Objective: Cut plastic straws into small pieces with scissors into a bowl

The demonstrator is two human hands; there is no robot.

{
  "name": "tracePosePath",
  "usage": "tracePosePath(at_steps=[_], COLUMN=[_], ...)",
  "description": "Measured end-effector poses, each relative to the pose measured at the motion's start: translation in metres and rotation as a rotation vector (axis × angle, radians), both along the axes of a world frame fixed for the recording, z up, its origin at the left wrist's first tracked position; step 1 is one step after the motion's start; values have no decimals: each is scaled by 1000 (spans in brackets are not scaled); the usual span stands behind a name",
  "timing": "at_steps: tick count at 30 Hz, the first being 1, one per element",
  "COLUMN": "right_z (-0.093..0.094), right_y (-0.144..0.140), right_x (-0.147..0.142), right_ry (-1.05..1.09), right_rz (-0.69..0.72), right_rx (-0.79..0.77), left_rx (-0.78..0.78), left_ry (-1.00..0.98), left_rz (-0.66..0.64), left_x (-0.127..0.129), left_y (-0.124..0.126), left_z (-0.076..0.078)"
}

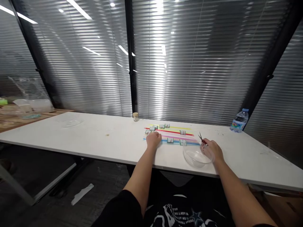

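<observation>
Small scissors [201, 138] are being gripped in the right hand [212, 149] — light, bendy straws [174, 136] are being pinned under the closed left hand [153, 139], best held mid-length.

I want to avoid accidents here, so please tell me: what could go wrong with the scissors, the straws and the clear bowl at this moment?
1. The right hand holds small scissors with the points up, close to the left hand on the coloured straws; a poke seems possible.
2. The clear bowl sits near the table edge and might get knocked off.
3. The long thin straws could roll or scatter if bumped.
</observation>
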State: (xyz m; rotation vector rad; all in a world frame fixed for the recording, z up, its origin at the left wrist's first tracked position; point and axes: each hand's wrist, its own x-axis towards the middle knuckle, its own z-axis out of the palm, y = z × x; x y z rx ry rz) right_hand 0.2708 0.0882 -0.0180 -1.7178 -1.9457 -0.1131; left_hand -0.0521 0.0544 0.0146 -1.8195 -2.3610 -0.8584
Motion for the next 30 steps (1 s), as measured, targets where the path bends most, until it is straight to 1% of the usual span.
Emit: tracePosePath(at_steps=[3,5,17,20,23,25,30], right_z=[-1,-3,-5,-5,-5,-5,-5], right_y=[1,3,5,8,9,10,12], right_x=[1,2,2,2,1,0,-2], right_ry=[-15,-23,-3,-9,8,19,27], right_rz=[8,10,10,37,41,20,17], right_rx=[-4,-8,62,68,76,76,94], left_rx=[-57,-82,-136,-155,-152,-140,-84], left_ry=[104,152,215,243,268,276,272], left_rz=[-111,-147,-123,-104,-128,-145,-179], left_x=[8,12,11,11,9,8,3], left_y=[-1,-1,2,5,7,8,11], left_z=[1,1,5,7,7,7,5])
